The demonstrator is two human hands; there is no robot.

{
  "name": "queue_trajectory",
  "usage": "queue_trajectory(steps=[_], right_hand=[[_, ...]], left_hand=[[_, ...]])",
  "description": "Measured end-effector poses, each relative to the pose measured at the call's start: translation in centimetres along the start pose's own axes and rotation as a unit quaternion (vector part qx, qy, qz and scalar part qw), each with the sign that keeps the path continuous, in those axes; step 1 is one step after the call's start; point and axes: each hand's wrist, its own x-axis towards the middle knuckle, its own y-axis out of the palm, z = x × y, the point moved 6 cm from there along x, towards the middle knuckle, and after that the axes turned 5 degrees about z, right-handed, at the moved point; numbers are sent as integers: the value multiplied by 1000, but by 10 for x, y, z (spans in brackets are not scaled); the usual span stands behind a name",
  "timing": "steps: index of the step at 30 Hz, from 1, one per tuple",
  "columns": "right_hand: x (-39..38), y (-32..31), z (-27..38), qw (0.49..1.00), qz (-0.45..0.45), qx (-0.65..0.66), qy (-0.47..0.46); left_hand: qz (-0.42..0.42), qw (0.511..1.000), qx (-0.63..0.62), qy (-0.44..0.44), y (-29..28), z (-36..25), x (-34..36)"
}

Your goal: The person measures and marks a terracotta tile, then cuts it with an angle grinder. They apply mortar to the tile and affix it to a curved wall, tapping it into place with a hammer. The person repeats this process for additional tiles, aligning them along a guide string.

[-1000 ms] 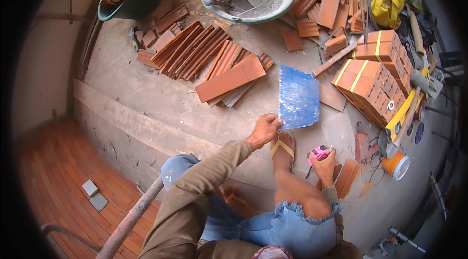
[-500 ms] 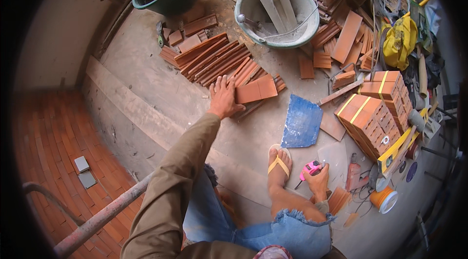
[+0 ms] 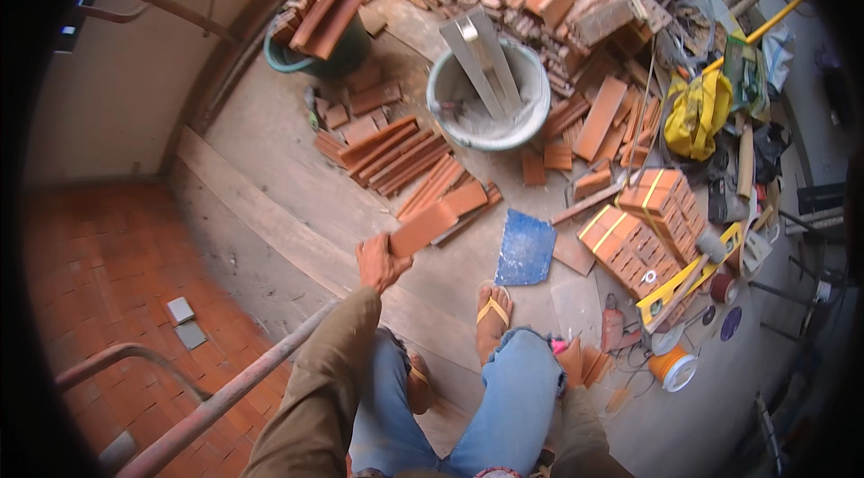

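Observation:
My left hand (image 3: pixel 382 266) grips the end of a flat terracotta tile (image 3: pixel 426 228) at the front of loose, overlapping tile piles (image 3: pixel 391 158). Low by my right knee, my right hand (image 3: pixel 569 365) is closed on a pink tape measure (image 3: pixel 560 346), which is partly hidden. A blue flat sheet (image 3: pixel 524 248) lies on the ground beyond my sandalled foot (image 3: pixel 493 316). To its right stand strapped blocks of bricks (image 3: pixel 612 244).
A bucket of tiles (image 3: pixel 328 59), a grey tub (image 3: pixel 436 95), more tiles, a yellow bag (image 3: pixel 693 118), a level (image 3: pixel 657 300), a drill (image 3: pixel 614 325) and a cable spool (image 3: pixel 672 368) surround me. A metal rail (image 3: pixel 252 379) runs at my left beside a lower tiled floor (image 3: pixel 126 262).
My left hand has left the blue sheet, reached onto the tile pile and now draws a tile toward me. My legs have shifted; the pink tape measure stays in my right hand.

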Motion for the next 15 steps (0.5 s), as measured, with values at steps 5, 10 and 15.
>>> queue_trajectory(steps=[5, 10, 15], right_hand=[[-84, -45, -7, 987, 105, -82, 92], [-124, -93, 20, 961, 185, -194, 73], [-132, -125, 75, 954, 215, -164, 127]], left_hand=[[50, 990, 30, -126, -87, 46, -110], [55, 941, 30, -332, -195, 52, -213], [37, 902, 23, -430, -258, 56, -218]])
